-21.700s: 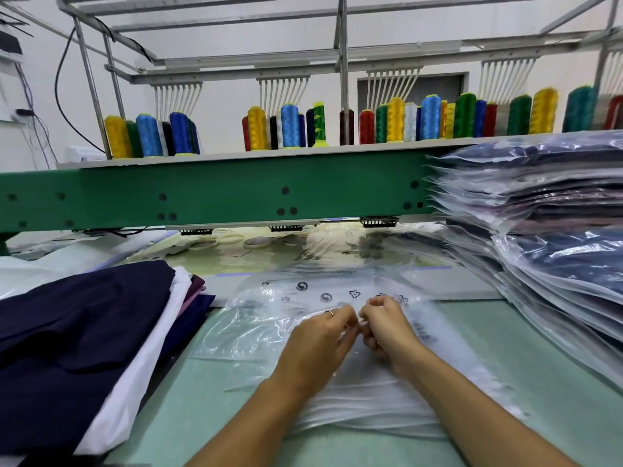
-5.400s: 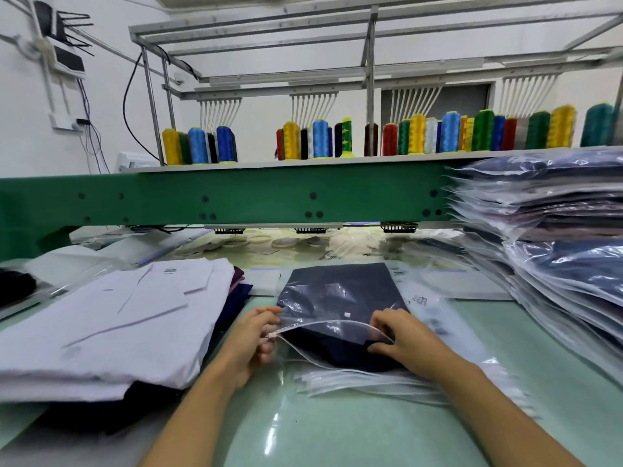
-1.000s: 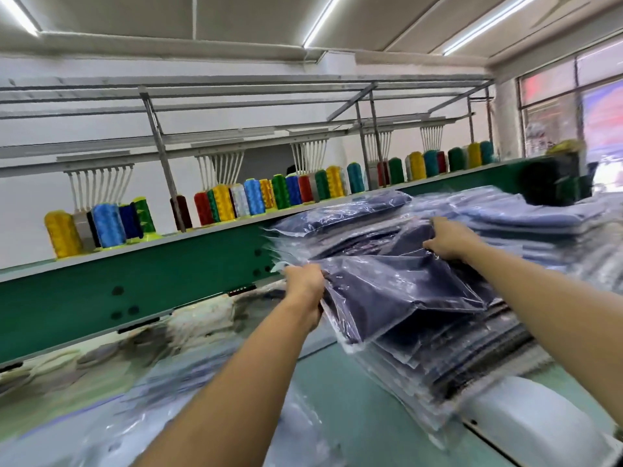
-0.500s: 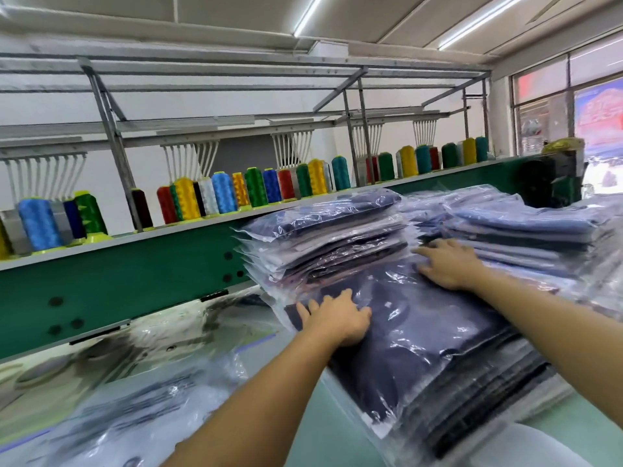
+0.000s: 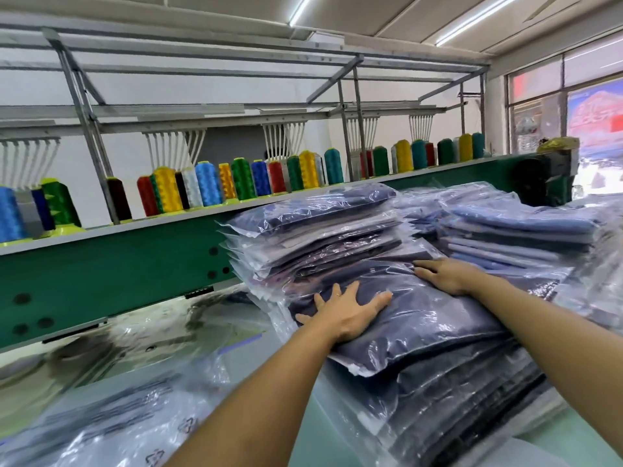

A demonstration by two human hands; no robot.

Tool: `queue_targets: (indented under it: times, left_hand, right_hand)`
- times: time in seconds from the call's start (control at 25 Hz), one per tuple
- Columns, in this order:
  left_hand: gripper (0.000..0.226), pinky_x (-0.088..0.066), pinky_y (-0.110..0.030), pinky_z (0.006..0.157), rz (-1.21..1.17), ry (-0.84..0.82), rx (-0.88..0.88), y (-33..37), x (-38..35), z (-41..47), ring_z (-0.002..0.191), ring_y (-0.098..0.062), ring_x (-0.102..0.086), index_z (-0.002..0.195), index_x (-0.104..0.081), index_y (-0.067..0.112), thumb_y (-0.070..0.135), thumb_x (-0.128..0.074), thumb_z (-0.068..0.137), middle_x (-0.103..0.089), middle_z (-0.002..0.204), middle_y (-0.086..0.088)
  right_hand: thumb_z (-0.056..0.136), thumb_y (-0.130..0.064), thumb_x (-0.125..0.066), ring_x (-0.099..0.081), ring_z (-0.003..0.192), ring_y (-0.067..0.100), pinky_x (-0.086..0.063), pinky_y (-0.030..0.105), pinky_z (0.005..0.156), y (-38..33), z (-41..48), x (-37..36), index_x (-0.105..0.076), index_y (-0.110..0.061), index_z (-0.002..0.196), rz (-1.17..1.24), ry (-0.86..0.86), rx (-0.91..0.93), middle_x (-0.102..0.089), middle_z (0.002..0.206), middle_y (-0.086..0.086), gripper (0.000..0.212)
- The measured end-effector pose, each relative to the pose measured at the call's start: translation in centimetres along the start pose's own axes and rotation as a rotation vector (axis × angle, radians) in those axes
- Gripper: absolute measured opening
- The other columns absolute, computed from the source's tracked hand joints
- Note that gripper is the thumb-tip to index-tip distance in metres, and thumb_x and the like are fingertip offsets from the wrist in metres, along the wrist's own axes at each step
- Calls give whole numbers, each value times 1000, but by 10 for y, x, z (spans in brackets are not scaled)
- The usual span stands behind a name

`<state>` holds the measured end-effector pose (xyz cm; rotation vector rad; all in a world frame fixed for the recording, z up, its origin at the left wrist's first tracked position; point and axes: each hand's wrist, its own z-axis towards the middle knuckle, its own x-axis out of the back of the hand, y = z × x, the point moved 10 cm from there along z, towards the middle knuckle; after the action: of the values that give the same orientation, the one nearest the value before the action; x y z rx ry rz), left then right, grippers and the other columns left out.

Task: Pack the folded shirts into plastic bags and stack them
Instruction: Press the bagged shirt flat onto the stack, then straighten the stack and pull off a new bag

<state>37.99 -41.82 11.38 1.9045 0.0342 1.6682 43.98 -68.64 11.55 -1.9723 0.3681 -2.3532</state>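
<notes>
A navy shirt sealed in a clear plastic bag [image 5: 428, 318] lies on top of the near stack of bagged shirts [image 5: 465, 396]. My left hand [image 5: 350, 310] presses flat on the bag's left part, fingers spread. At the bag's far edge my right hand [image 5: 445, 273] lies flat, fingers straight and pointing left. Behind it rises a taller pile of bagged dark shirts [image 5: 320, 230], and to the right a pile of bagged light-blue shirts [image 5: 522, 230].
Empty plastic bags [image 5: 101, 423] lie spread on the pale green table [image 5: 303, 429] at lower left. A green machine beam [image 5: 111, 274] runs behind, carrying a shelf of coloured thread cones [image 5: 209, 183]. Windows are at far right.
The bagged navy shirt was carried right from the table and laid on the stack. In the last half second both hands flattened on it, and the view shifted slightly.
</notes>
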Motion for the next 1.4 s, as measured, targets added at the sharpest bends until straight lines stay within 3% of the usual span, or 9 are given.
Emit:
queue_targets:
  times: [0.16,0.32,0.48,0.56,0.76,1.08,1.24,1.32,1.4]
  left_hand:
    - [94,-22,-52,122,-189,81,-181,-9,18,-17,152,-27,-24,158,-26,36,83,-50,81,-28,165,3]
    - [70,-39,-37,112,-305,303,-212,-35,58,-52,134,-18,-50,151,-41,25,57,-61,93,-49,150,2]
    - [47,-47,-31,96,-316,527,-133,-72,121,-106,113,-15,-58,135,-55,16,42,-63,97,-62,130,-1]
    - [39,-47,-30,90,-290,595,-87,-96,149,-139,107,-16,-60,126,-60,14,40,-65,97,-65,119,0]
    - [33,-41,-25,85,-174,680,17,-158,185,-223,101,-15,-58,119,-64,12,37,-64,97,-65,110,1]
    - [48,-48,-34,77,-130,420,285,-286,135,-303,102,-25,-63,122,-58,8,43,-71,91,-65,115,-10]
    - [88,-39,-31,99,-109,26,443,-351,46,-323,133,-25,-49,143,-42,14,67,-72,80,-49,141,-3]
    - [93,-33,-40,112,6,18,477,-375,20,-330,139,-26,-41,134,-46,20,83,-65,69,-46,143,-2]
    - [101,-15,-50,123,43,138,481,-392,17,-334,152,-24,-21,146,-39,25,88,-56,69,-33,160,2]
  right_hand:
    - [105,-49,-35,-42,141,29,-33,39,115,2,1,7,-42,-29,151,-13,17,-24,-41,157,6,51]
    - [95,-27,-50,-58,122,33,-49,43,100,-38,-20,42,-53,-25,139,-55,166,-62,-59,139,10,44]
    - [94,-22,-59,-65,102,30,-53,41,93,-144,-54,70,-64,-18,123,178,246,105,-70,116,7,30]
    - [93,-18,-65,-64,91,22,-49,31,82,-214,-81,74,-69,-20,113,315,234,255,-70,104,2,21]
    - [85,-14,-73,-60,69,13,-46,25,61,-374,-156,49,-66,-14,87,476,136,533,-68,79,-2,7]
    - [84,0,-61,-40,56,14,-39,31,58,-529,-246,-66,-43,-20,65,496,-212,678,-44,61,-2,33]
    - [84,5,-58,-33,55,16,-32,27,53,-555,-276,-140,-37,-20,64,539,-410,686,-35,60,-1,39]
    - [81,4,-61,-35,54,12,-32,28,55,-553,-282,-165,-38,-22,62,554,-407,669,-38,58,-6,39]
    - [80,4,-60,-42,54,10,-36,27,55,-547,-280,-184,-41,-22,62,641,-385,609,-42,58,-7,37]
